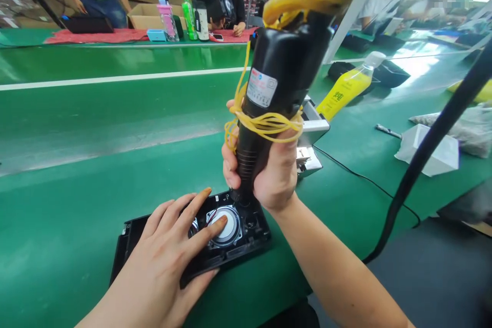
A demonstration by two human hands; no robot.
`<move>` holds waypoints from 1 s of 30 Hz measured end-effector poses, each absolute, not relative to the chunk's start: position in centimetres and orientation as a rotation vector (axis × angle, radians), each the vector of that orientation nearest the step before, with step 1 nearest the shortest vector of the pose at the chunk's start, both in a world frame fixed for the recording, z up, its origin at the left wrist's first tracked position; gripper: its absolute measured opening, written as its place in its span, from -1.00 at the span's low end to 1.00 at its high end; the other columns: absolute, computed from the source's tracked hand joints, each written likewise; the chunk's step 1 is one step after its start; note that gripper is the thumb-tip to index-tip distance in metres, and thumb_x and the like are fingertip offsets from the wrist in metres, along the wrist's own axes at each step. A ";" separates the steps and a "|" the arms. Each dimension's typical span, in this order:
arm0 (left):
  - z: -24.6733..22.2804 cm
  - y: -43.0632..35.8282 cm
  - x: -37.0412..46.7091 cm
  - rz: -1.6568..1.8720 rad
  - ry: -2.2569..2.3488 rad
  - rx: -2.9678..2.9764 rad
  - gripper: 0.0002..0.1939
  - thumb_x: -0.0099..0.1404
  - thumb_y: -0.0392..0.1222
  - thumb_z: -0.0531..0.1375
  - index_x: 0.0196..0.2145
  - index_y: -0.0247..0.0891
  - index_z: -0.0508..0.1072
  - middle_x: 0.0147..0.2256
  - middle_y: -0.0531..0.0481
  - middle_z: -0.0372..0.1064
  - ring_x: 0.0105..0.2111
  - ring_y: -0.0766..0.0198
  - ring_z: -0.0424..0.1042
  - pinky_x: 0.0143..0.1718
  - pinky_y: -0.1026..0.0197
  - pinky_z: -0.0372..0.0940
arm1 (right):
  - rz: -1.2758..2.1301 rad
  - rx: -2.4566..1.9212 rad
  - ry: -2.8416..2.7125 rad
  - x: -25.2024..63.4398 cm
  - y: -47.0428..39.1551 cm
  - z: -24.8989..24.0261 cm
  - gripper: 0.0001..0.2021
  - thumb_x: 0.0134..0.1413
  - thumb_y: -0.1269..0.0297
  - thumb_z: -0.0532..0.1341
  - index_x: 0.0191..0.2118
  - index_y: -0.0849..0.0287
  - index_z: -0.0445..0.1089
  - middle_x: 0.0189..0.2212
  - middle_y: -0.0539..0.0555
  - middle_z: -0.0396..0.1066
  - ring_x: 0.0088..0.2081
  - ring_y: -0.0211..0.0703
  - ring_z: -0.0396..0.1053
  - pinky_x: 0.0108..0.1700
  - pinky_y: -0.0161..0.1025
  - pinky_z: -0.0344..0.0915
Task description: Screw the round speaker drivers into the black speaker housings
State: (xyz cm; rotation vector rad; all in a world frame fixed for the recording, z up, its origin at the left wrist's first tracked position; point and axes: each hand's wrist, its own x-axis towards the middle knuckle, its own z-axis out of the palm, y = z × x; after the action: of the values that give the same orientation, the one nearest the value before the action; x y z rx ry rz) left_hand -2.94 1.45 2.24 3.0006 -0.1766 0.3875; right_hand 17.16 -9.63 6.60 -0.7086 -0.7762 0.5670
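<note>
1. The green table (77, 154) stretches out on every side of the black casing (215, 255), giving it a firm, level backing to be worked on.
2. That casing, the landmark here, lies with its hollow side up, presumably so that the parts inside can be reached from above.
3. The black power tool (282, 61) leans over the casing's far right part, its narrow end down, likely so that force goes through its length. Whether its tip touches anything there cannot be told.
4. Beyond the casing and to its right, partly behind the tool, sits a silver device (313, 128); farther off that way is a yellow bottle (346, 87), perhaps parked aside from the work.
5. The left hand (165, 246) is palm down across the casing's left and middle, fingers spread, thumb by the near edge. It pinches nothing, and seems to steady the casing against slipping or turning.
6. The right hand (277, 179), above the casing's far right part, is wrapped around the tool's grip, thumb opposing fingers, probably to keep it aimed.
7. Inside the casing, a round speaker (232, 230) faces up, the left index fingertip over it.
8. Yellow cord (269, 125) loops around the tool above the casing, perhaps as a tie.
</note>
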 end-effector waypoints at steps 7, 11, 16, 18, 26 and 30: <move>2.5 1.5 -2.8 0.395 -0.195 2.999 -0.43 0.41 -0.16 0.25 0.35 -0.04 0.41 0.49 -0.29 0.12 0.36 -0.28 0.26 0.17 -0.50 0.41 | 0.554 -0.740 -0.813 17.1 -9.5 5.9 -0.47 0.37 -0.40 0.19 0.06 -0.04 0.37 -0.43 -0.13 0.37 -0.58 -0.28 0.27 -0.55 -0.30 0.26; 2.5 1.5 -2.8 0.398 -0.194 2.984 -0.43 0.42 -0.17 0.24 0.35 -0.01 0.41 0.50 -0.23 0.10 0.35 -0.25 0.26 0.19 -0.48 0.37 | 0.536 -0.746 -0.854 17.0 -9.4 5.4 -0.49 0.40 -0.40 0.17 -0.08 -0.01 0.31 -0.41 -0.10 0.38 -0.58 -0.27 0.28 -0.53 -0.29 0.29; 2.6 1.6 -2.7 0.398 -0.213 2.995 -0.45 0.41 -0.16 0.25 0.33 0.00 0.41 0.47 -0.24 0.12 0.32 -0.24 0.26 0.20 -0.45 0.33 | 0.557 -0.751 -0.892 16.4 -9.5 5.4 -0.53 0.40 -0.31 0.24 -0.08 0.04 0.32 -0.44 -0.10 0.34 -0.56 -0.27 0.27 -0.52 -0.28 0.26; 2.6 1.6 -2.7 0.401 -0.229 3.007 -0.45 0.41 -0.15 0.25 0.33 0.00 0.40 0.47 -0.24 0.12 0.31 -0.24 0.26 0.20 -0.44 0.31 | 0.568 -0.737 -0.945 16.3 -9.5 5.4 -0.57 0.43 -0.23 0.25 -0.09 0.07 0.30 -0.45 -0.10 0.32 -0.57 -0.28 0.26 -0.49 -0.26 0.27; 2.5 1.9 -2.5 0.402 -0.250 3.016 -0.45 0.39 -0.15 0.25 0.32 -0.02 0.41 0.45 -0.25 0.13 0.30 -0.28 0.28 0.20 -0.42 0.30 | 0.567 -0.722 -0.978 16.4 -9.4 5.2 -0.57 0.45 -0.27 0.16 -0.12 0.03 0.25 -0.50 -0.17 0.23 -0.58 -0.28 0.19 -0.48 -0.27 0.25; 2.3 2.0 -2.4 0.407 -0.255 3.028 -0.47 0.38 -0.14 0.26 0.29 -0.04 0.45 0.44 -0.24 0.16 0.30 -0.29 0.30 0.22 -0.40 0.30 | 0.610 -0.693 -1.032 16.5 -9.6 4.7 -0.57 0.43 -0.25 0.21 -0.08 0.04 0.27 -0.49 -0.15 0.27 -0.56 -0.28 0.25 -0.49 -0.30 0.30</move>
State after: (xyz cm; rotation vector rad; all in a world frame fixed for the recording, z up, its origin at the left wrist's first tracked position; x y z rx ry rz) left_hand -2.39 2.00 2.29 3.0277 -0.2552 0.4068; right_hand 16.52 -9.58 4.68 -0.6934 -1.0324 0.6101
